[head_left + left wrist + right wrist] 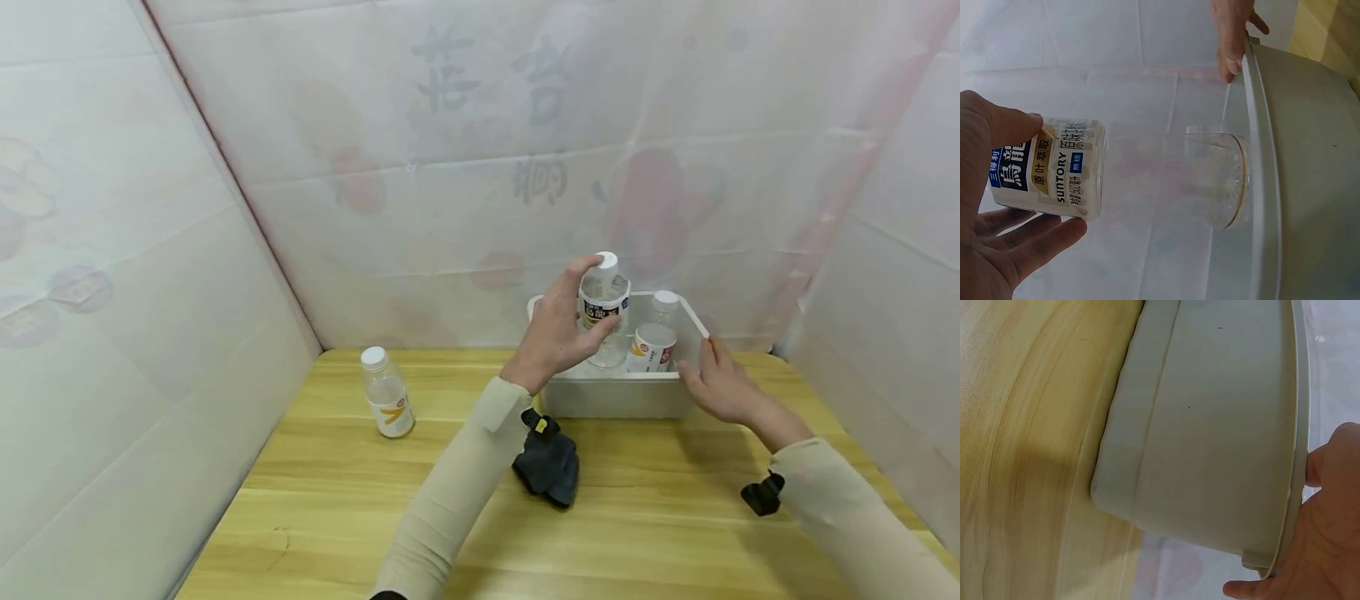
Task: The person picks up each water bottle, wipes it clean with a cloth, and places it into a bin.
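My left hand (557,332) holds a clear plastic bottle (607,290) with a white cap, thumb and fingers around its sides. Its label (1054,165) reads SUNTORY, and the clear base points down into a white plastic bin (617,398). The bottle stands upright in the head view, its lower part inside the bin's rim. At the bin's front right corner, my right hand (723,383) grips the rim, with fingers on both sides of the edge. Another white-capped bottle (652,348), with a white and orange label, is inside the bin on the right.
A third bottle (388,398) with a white cap and orange-marked label stands on the wooden table (322,500) at the left. A crumpled dark grey cloth (550,468) lies in front of the bin, below my left wrist. Sheeted walls (420,233) enclose the table's back and sides.
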`<state>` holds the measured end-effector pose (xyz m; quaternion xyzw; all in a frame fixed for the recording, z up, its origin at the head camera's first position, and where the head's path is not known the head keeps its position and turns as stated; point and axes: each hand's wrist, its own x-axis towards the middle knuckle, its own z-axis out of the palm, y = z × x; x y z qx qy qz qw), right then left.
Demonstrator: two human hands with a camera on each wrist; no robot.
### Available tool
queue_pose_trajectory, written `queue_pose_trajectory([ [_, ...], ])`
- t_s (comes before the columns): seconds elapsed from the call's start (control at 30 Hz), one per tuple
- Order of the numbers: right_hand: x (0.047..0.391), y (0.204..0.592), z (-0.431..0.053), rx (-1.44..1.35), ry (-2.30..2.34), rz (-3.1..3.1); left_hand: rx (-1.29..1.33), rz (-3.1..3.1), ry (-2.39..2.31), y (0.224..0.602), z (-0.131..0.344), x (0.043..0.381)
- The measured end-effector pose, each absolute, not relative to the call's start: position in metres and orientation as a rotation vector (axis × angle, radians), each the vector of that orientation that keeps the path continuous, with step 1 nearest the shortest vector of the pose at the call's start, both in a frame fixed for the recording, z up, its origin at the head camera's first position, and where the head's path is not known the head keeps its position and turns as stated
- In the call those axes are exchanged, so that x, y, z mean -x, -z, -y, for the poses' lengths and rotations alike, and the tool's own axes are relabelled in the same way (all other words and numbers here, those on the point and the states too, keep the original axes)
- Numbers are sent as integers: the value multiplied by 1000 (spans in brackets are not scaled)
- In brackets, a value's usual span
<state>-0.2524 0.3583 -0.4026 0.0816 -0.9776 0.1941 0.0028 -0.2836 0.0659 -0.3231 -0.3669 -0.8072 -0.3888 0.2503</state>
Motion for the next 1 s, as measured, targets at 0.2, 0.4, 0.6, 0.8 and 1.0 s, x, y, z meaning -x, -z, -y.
queue_pose_trajectory([
  [0.2, 248, 404, -355, -243, -577, 3028, 974, 2217, 1016, 333, -81, 296],
  [0.4, 250, 414, -362, -220, -583, 3011, 941, 2214, 974, 338, -95, 307],
  [0.6, 249, 421, -364, -242, -611, 2968, 901, 2259, 928, 349, -105, 318],
  [0.8, 240, 407, -349, -214, -633, 2971, 884, 2332, 938, 360, -112, 331],
  [1.0, 234, 405, -342, -199, -630, 2982, 846, 2375, 938, 373, -118, 337],
])
